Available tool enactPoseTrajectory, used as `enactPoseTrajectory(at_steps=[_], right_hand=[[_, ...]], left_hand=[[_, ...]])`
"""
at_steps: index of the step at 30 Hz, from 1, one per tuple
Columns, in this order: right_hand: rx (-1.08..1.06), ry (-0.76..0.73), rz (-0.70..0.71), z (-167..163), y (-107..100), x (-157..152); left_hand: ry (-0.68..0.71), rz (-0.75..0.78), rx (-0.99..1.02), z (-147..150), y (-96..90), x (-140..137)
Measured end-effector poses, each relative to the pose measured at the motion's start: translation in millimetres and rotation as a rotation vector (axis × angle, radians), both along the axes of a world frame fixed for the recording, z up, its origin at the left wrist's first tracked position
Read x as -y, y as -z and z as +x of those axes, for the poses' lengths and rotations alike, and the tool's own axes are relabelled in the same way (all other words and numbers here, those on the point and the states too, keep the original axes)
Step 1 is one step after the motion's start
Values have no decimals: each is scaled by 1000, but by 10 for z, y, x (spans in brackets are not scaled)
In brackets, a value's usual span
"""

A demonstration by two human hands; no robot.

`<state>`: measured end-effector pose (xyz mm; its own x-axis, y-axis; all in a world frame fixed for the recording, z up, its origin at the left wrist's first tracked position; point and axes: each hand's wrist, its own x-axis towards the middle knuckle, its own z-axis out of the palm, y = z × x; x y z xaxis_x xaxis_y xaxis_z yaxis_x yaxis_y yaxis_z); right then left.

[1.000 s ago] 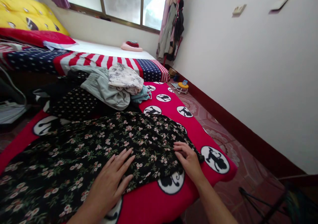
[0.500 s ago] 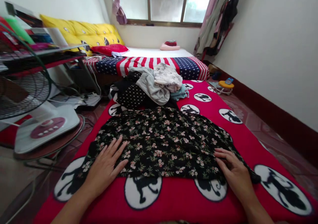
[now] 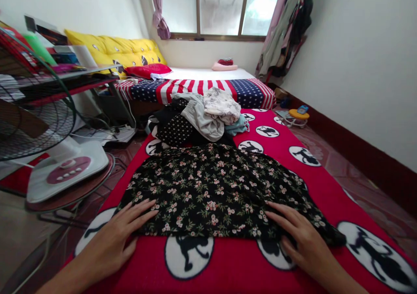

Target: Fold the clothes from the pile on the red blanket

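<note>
A black floral garment lies spread out on the red blanket with its near edge towards me. My left hand rests at its near left corner, fingers stretched out over the cloth and the thumb pointing off its edge. At the near right part, my right hand lies with extended fingers on the fabric. Neither hand grips anything. Just beyond the garment sits a heap of clothes: a black dotted piece, a grey piece and a white patterned piece.
To the left a fan stands on a round stool, beside a cluttered desk. A bed with a striped and starred cover is at the back. A small yellow stool is on the floor at right.
My left hand has slid left and nearer to me, towards the garment's corner. My right hand has shifted slightly left, its fingers reaching further over the cloth. The view has tilted slightly.
</note>
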<state>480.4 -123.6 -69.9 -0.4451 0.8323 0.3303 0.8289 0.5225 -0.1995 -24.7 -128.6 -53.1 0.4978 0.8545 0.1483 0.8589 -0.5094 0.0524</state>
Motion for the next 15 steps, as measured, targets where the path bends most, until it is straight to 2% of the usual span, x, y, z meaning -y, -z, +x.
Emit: enactPoseTrajectory(at_steps=[4,8,12,15], right_hand=[[-32,61,116,-97,12,-192],[-131,28,103,-128,-103,-213],[-142,-38,29,-60,-165,-42],[-91,-69,-62,-9,-197,82]], left_hand=[[2,40,37,42,104,-176],[-45,26,93,47,135,-247],[-77,-130,114,16,24,-125],[-94,-263,120,43,-188,-20]])
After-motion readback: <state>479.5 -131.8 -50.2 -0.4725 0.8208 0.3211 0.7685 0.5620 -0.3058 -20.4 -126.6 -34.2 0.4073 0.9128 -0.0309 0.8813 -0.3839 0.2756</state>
